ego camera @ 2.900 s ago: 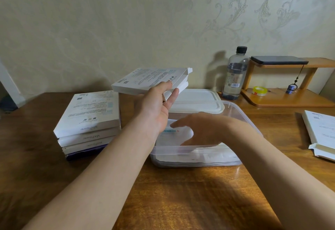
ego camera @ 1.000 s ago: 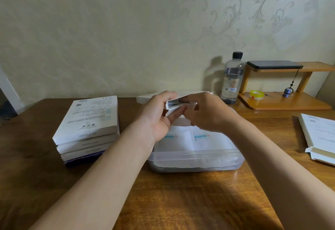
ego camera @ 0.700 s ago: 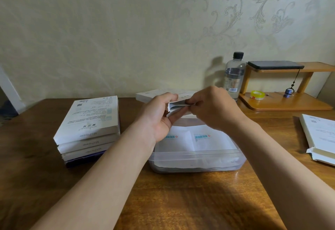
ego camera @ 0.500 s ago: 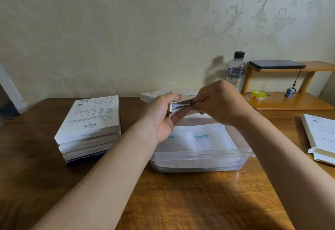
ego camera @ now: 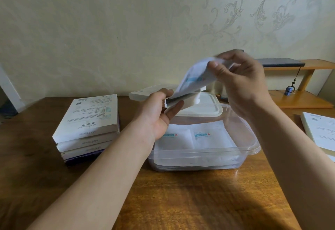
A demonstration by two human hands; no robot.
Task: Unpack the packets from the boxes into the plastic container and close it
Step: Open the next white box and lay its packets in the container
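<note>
Wooden table point(ego camera: 181, 202), frame centre: left hand point(ego camera: 157, 114) grips the box point(ego camera: 143, 93), right hand point(ego camera: 241, 85) pinches packets point(ego camera: 194, 79); best pull straight, then lower into container point(ego camera: 199, 151).

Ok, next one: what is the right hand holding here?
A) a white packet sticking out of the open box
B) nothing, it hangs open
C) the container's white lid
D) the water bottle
A: the right hand pinches the top of a white packet whose lower end sits in the mouth of the box that the left hand grips above the plastic container.
</note>
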